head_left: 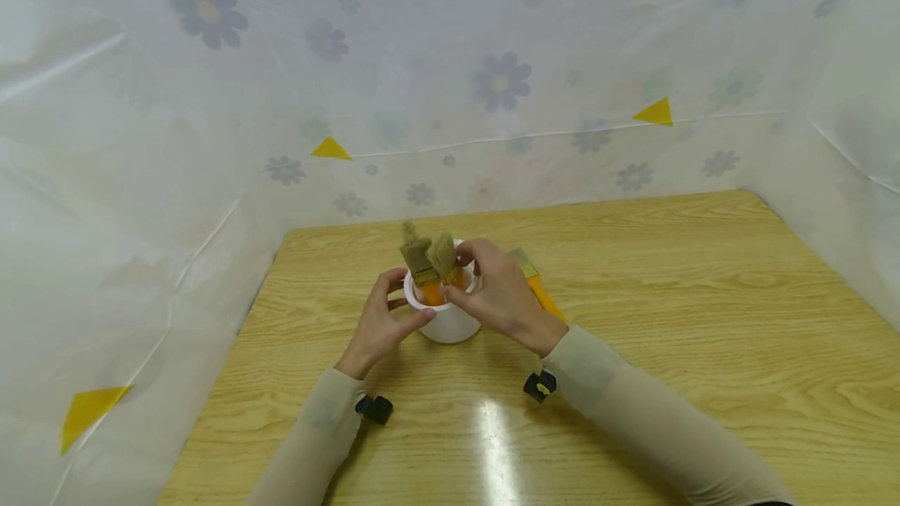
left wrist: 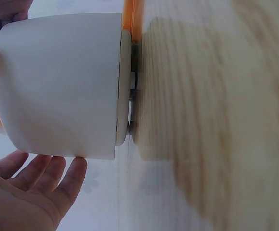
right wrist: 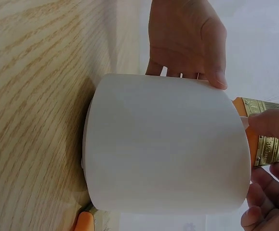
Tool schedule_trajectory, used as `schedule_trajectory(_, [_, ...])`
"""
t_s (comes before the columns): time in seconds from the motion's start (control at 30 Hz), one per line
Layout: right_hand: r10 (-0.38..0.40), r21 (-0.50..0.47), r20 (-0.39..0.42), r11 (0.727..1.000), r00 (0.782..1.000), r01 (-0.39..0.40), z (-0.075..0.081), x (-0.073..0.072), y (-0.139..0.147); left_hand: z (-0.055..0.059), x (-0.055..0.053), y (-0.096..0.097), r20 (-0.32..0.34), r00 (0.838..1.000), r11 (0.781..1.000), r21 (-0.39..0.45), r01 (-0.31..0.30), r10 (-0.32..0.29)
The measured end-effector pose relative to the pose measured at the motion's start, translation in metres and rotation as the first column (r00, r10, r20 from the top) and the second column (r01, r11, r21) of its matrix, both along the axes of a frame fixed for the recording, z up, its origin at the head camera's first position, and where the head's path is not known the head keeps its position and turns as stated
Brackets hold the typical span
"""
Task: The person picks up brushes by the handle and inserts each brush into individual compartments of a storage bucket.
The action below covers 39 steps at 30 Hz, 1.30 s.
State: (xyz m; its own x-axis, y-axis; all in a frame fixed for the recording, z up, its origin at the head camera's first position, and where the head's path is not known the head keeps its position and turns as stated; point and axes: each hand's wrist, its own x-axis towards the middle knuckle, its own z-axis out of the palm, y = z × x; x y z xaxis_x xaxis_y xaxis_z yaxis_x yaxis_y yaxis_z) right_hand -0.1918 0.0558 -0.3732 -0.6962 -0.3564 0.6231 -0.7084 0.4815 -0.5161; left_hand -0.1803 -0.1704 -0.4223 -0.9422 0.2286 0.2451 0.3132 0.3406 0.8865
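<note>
A white round brush holder (head_left: 450,328) stands upright on the table, with orange-handled paintbrushes in it, bristles up. My left hand (head_left: 376,326) holds the holder at its left side, thumb near the front rim and fingers round the far side. Its fingers show against the wall in the left wrist view. My right hand (head_left: 502,291) is over the rim, pinching a paintbrush (head_left: 443,258) with pale bristles. Beside it another paintbrush (head_left: 418,260) leans left. In the right wrist view the right thumb lies by a brass-coloured ferrule (right wrist: 269,144). The handles' lower ends are hidden inside the holder.
Another orange-handled paintbrush (head_left: 544,297) lies on the wooden table (head_left: 703,318), just right of the holder behind my right hand. Flower-patterned plastic sheeting (head_left: 450,61) with yellow triangles hangs at the back, and whitish sheeting lines both sides.
</note>
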Motion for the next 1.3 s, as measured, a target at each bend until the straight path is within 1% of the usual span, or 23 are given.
schedule_trajectory(0.2, [-0.008,0.013,-0.022,1.0,1.0,0.008,-0.001,-0.001,0.0,0.0,0.0,-0.001,-0.002,1.0,1.0,-0.002,0.0,0.0])
schedule_trajectory(0.47, [-0.01,0.019,-0.025,1.0,1.0,0.01,-0.001,0.0,0.0,0.001,0.001,0.0,-0.012,1.0,1.0,0.003,0.006,-0.006])
schedule_trajectory(0.63, [-0.022,0.012,-0.036,1.0,0.999,0.023,-0.002,0.001,0.002,0.0,0.0,-0.001,-0.008,1.0,1.0,-0.003,0.002,-0.002])
schedule_trajectory(0.77, [-0.028,0.005,-0.049,1.0,0.998,0.029,-0.002,0.0,0.003,0.001,0.0,0.0,0.006,1.0,1.0,-0.011,0.002,-0.002])
schedule_trajectory(0.83, [-0.026,0.003,-0.059,1.0,0.998,0.026,-0.002,0.0,0.004,0.004,0.001,0.0,0.016,1.0,1.0,-0.01,0.007,-0.007])
schedule_trajectory(1.07, [-0.028,0.005,-0.088,1.0,0.996,0.028,-0.001,-0.001,0.011,0.031,0.016,0.007,0.029,0.999,0.999,-0.009,0.031,-0.031])
schedule_trajectory(1.3, [-0.038,0.004,-0.044,0.999,0.998,0.038,-0.002,0.001,0.022,0.033,0.017,0.008,0.023,0.999,1.0,-0.01,0.025,-0.025])
